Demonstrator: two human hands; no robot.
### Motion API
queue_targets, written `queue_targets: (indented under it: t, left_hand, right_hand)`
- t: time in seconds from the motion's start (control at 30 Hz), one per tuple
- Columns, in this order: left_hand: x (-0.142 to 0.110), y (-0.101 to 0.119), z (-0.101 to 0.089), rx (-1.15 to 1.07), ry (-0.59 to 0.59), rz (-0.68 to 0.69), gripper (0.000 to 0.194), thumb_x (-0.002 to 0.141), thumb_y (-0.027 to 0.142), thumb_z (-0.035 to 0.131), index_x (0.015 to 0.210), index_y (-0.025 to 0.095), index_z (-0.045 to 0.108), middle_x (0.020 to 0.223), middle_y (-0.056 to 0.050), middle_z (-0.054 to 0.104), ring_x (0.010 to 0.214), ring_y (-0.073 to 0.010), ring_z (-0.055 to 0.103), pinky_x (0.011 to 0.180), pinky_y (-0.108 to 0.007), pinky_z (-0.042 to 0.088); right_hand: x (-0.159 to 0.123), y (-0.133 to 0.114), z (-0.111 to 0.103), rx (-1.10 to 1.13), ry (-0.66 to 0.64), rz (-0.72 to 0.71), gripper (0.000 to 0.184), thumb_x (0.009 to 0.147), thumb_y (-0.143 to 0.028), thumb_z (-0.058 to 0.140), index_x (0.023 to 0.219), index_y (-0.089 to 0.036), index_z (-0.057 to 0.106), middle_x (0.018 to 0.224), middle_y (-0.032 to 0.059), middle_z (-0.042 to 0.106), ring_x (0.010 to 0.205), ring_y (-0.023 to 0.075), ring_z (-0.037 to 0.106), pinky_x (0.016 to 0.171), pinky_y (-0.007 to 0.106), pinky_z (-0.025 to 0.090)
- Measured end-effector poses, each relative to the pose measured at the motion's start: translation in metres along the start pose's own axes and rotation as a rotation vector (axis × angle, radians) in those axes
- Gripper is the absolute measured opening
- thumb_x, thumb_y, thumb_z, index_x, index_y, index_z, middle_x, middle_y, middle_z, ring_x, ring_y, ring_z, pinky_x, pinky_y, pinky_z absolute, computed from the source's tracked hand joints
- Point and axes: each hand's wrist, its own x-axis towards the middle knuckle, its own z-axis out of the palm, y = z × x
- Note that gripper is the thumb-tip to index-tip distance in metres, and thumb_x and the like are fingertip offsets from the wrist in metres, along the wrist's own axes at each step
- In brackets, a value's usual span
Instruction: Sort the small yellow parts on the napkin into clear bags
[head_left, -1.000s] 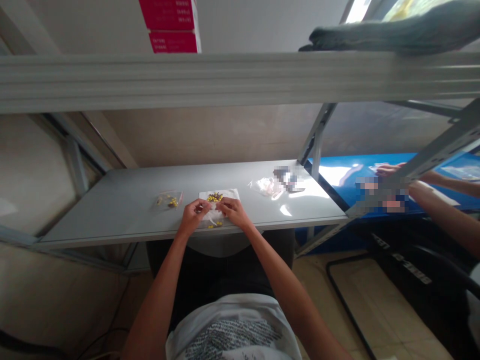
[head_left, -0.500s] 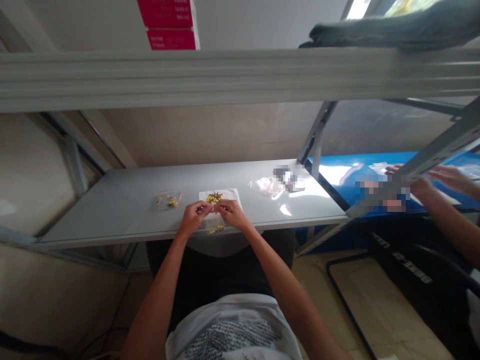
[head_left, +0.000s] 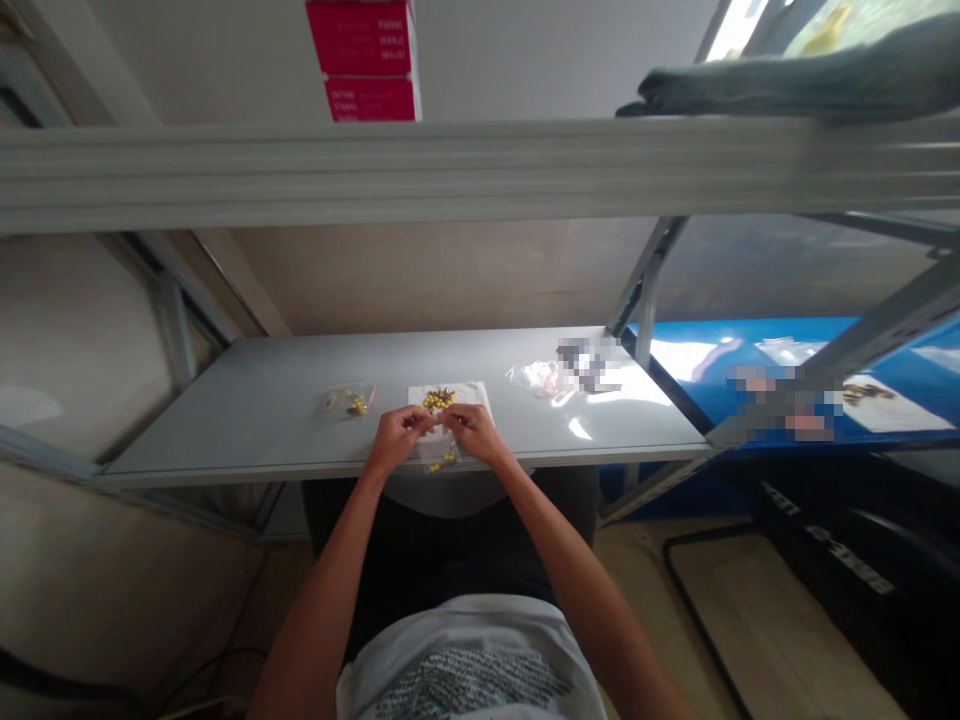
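Just below the frame's centre, a clear bag (head_left: pixel 440 463) is pinched in the grip of the left hand (head_left: pixel 399 435) and right hand (head_left: pixel 475 430), near yellow pieces (head_left: pixel 436 402) heaped on a white sheet (head_left: pixel 472 392).

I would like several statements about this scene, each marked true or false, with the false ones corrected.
1. The left hand and right hand are close together. True.
2. Boxes stand on the tabletop. False: the red boxes are on the upper shelf.
3. A clear plastic bag containing yellow pieces lies left of both hands. True.
4. The neighbouring table is green. False: it is a blue table.
5. Yellow-and-brown pieces lie on a white sheet. True.
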Motion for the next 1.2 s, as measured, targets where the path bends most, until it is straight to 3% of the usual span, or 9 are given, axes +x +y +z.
queue_targets:
  t: [0.2, 0.33, 0.43, 0.57, 0.7, 0.83, 0.97, 1.03, 1.2]
  left_hand:
    - [0.007, -0.004, -0.008, -0.149, 0.164, -0.100, 0.030, 0.071, 0.046, 0.078, 0.075, 0.017, 0.077, 0.067, -0.005, 0.073, 0.051, -0.0134, 0.058, 0.055, -0.026, 0.047]
    - [0.021, -0.011, -0.049, -0.105, 0.412, -0.103, 0.034, 0.071, 0.048, 0.077, 0.081, 0.015, 0.077, 0.073, -0.006, 0.075, 0.047, -0.0109, 0.053, 0.051, -0.025, 0.044]
    - [0.034, -0.021, -0.092, 0.113, 0.557, -0.155, 0.044, 0.074, 0.053, 0.072, 0.093, 0.014, 0.078, 0.069, -0.006, 0.074, 0.055, -0.0178, 0.062, 0.053, -0.027, 0.046]
    - [0.043, -0.030, -0.126, 0.673, 0.495, -0.194, 0.038, 0.077, 0.049, 0.069, 0.094, 0.016, 0.080, 0.088, -0.013, 0.078, 0.090, -0.0325, 0.071, 0.080, -0.040, 0.053]
    - [0.033, -0.030, -0.109, 0.874, 0.566, -0.069, 0.040, 0.089, 0.042, 0.056, 0.111, 0.015, 0.077, 0.120, -0.018, 0.073, 0.121, -0.0371, 0.059, 0.107, -0.052, 0.043]
    - [0.017, -0.035, -0.076, 0.933, 0.365, 0.053, 0.039, 0.093, 0.039, 0.050, 0.116, 0.019, 0.075, 0.130, -0.016, 0.069, 0.126, -0.0370, 0.057, 0.110, -0.056, 0.039]
    - [0.013, -0.050, -0.070, 0.933, 0.237, 0.063, 0.045, 0.096, 0.036, 0.044, 0.128, 0.017, 0.068, 0.143, -0.016, 0.061, 0.139, -0.0348, 0.049, 0.120, -0.057, 0.028]
    - [0.014, -0.057, -0.073, 0.934, 0.206, 0.054, 0.049, 0.098, 0.036, 0.040, 0.135, 0.015, 0.063, 0.151, -0.018, 0.054, 0.146, -0.0348, 0.042, 0.124, -0.058, 0.022]
    - [0.013, -0.062, -0.073, 0.928, 0.195, 0.049, 0.055, 0.099, 0.038, 0.038, 0.145, 0.010, 0.052, 0.161, -0.021, 0.039, 0.154, -0.0357, 0.029, 0.125, -0.058, 0.019]
  right_hand:
    - [0.001, 0.005, -0.002, 0.183, 0.193, 0.178, 0.051, 0.094, -0.061, 0.054, 0.076, -0.018, 0.071, 0.062, 0.0010, 0.062, 0.051, 0.0117, 0.044, 0.052, 0.025, 0.034]
    - [0.002, 0.014, -0.002, 0.224, 0.328, 0.227, 0.052, 0.092, -0.064, 0.055, 0.078, -0.017, 0.070, 0.060, 0.0013, 0.061, 0.049, 0.0118, 0.044, 0.051, 0.026, 0.035]
    - [0.002, 0.018, -0.001, 0.166, 0.283, 0.218, 0.051, 0.091, -0.064, 0.056, 0.076, -0.017, 0.071, 0.058, 0.0007, 0.061, 0.050, 0.0119, 0.045, 0.052, 0.026, 0.035]
    - [0.000, 0.016, -0.001, 0.127, 0.302, 0.213, 0.051, 0.093, -0.062, 0.055, 0.074, -0.017, 0.071, 0.057, -0.0001, 0.060, 0.050, 0.0115, 0.045, 0.052, 0.025, 0.034]
    - [-0.002, 0.010, 0.003, 0.079, 0.338, 0.192, 0.051, 0.095, -0.060, 0.053, 0.075, -0.017, 0.070, 0.057, 0.0002, 0.059, 0.051, 0.0123, 0.046, 0.054, 0.026, 0.034]
    - [-0.005, 0.005, -0.003, -0.038, 0.402, 0.179, 0.048, 0.100, -0.053, 0.048, 0.077, -0.017, 0.070, 0.059, 0.0020, 0.061, 0.054, 0.0144, 0.050, 0.058, 0.027, 0.038]
    - [-0.011, 0.010, -0.045, -0.477, 0.519, 0.158, 0.035, 0.099, -0.038, 0.048, 0.088, -0.018, 0.074, 0.080, 0.0086, 0.071, 0.073, 0.0206, 0.058, 0.073, 0.032, 0.043]
    - [-0.015, 0.020, -0.075, -0.737, 0.572, 0.171, 0.032, 0.095, -0.025, 0.049, 0.115, -0.017, 0.073, 0.105, 0.0134, 0.073, 0.099, 0.0271, 0.058, 0.086, 0.038, 0.043]
    - [-0.023, 0.048, -0.121, -1.012, 0.339, 0.279, 0.048, 0.089, -0.016, 0.053, 0.136, -0.016, 0.065, 0.101, 0.0160, 0.074, 0.104, 0.0310, 0.057, 0.093, 0.043, 0.039]
